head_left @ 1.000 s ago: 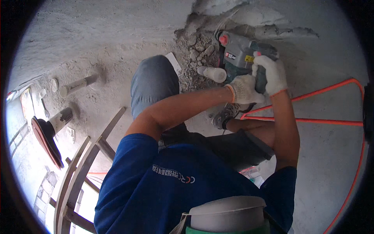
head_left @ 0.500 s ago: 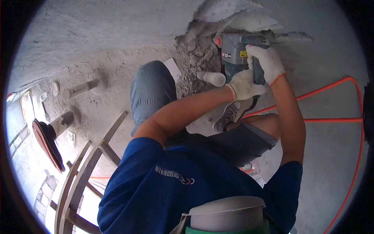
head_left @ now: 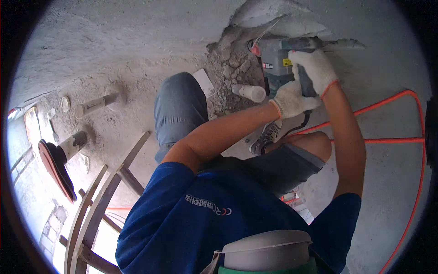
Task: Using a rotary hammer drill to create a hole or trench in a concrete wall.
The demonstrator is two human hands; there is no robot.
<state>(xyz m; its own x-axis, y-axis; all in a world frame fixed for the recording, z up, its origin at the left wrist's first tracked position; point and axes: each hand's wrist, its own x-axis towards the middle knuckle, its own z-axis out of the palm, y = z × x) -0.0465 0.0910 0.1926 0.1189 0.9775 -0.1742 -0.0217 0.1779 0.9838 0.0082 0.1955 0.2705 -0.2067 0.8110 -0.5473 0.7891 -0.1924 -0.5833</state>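
Observation:
A grey-green power hammer [head_left: 276, 61] lies against the base of the broken wall, its working end hidden from view. My left hand [head_left: 292, 98], in a white knit glove, is closed round the lower end of its handle, thumb toward the right. Higher up, my gloved right hand [head_left: 315, 68] wraps the handle's upper part and the back of the tool. A black cord [head_left: 299, 126] leads down from the handle past my shoe [head_left: 265, 138]. Beside the tool, a short capped white pipe [head_left: 249, 92] stands out of the rubble [head_left: 226, 75].
A ragged cavity [head_left: 273, 26] opens in the wall above the tool. An orange hose [head_left: 388, 140] loops across the floor at right. More pipe stubs [head_left: 95, 106] rise at left, near a wooden chair-like frame [head_left: 101, 205]. A white card-like piece [head_left: 203, 82] lies by my knee.
The hammer's body and both hands have shifted slightly to the right. My forearms and torso have moved a little the same way; the grip looks the same.

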